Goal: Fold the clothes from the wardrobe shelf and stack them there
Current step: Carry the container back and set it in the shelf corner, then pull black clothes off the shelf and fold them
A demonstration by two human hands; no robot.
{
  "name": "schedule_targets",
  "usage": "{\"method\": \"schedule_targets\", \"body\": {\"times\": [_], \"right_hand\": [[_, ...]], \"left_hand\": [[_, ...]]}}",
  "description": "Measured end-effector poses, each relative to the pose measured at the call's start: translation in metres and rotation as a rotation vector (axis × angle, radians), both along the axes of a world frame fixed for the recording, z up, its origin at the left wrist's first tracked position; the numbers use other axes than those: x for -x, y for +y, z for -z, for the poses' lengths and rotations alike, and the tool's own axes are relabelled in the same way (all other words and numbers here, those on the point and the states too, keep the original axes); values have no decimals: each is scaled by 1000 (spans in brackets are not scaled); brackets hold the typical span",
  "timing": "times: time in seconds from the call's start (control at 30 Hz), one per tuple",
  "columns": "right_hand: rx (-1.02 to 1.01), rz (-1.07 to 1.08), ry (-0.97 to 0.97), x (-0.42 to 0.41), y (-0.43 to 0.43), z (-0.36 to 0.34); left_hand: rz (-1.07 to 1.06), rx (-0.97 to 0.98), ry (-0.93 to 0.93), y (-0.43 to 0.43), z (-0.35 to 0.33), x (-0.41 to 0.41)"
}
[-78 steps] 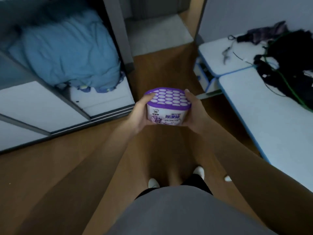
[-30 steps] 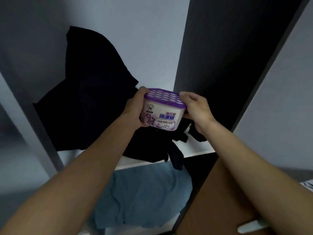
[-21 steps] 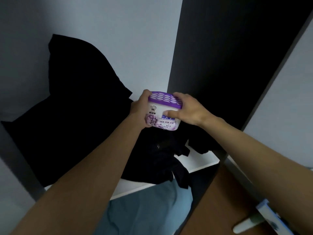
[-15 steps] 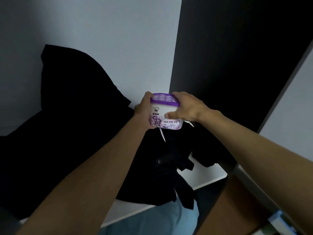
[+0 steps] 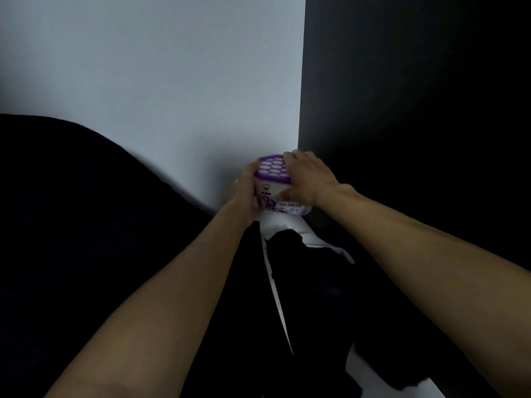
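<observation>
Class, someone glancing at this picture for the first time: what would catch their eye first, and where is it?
The white tub with a purple honeycomb lid, held at the shelf's back corner by the left hand and the right hand. Next, the heap of black clothes filling the white shelf at left.

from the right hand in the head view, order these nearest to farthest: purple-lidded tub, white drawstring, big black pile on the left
1. Purple-lidded tub: under the right hand, in the back corner.
2. White drawstring: below the tub, between the forearms.
3. Big black pile: far left of the shelf.
</observation>
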State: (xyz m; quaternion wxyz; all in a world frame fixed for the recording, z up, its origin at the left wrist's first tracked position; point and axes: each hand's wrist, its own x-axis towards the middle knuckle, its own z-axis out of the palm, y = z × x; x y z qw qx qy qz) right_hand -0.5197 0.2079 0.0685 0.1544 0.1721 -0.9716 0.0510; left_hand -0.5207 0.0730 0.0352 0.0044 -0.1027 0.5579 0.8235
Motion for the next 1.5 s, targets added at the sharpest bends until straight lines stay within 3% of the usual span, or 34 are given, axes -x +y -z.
{"method": "schedule_targets", "body": {"times": [0.13, 0.37, 0.6, 0.9, 1.03, 1.27, 1.4, 1.5], "right_hand": [[-8, -4, -22, 37, -1, 34], [-46, 12, -113, 68, -5, 87], [-102, 91, -133, 88, -11, 96], [-122, 124, -123, 97, -15, 100], [-136, 125, -126, 100, -15, 102], [-176, 167, -139, 88, -19, 99], [15, 94, 25, 47, -30, 92], [281, -31, 13, 7, -44, 70]], "left_hand": [[61, -70, -1, -1, 33, 29], [20, 6, -93, -3, 78, 54], [-81, 198, -76, -3, 91, 66], [58, 430, -16, -10, 82, 63], [82, 444, -26, -13, 84, 58], [-31, 625, 74, -27, 85, 24], [-50, 755, 124, -48, 63, -22], [-75, 824, 107, -67, 44, -68]]}}
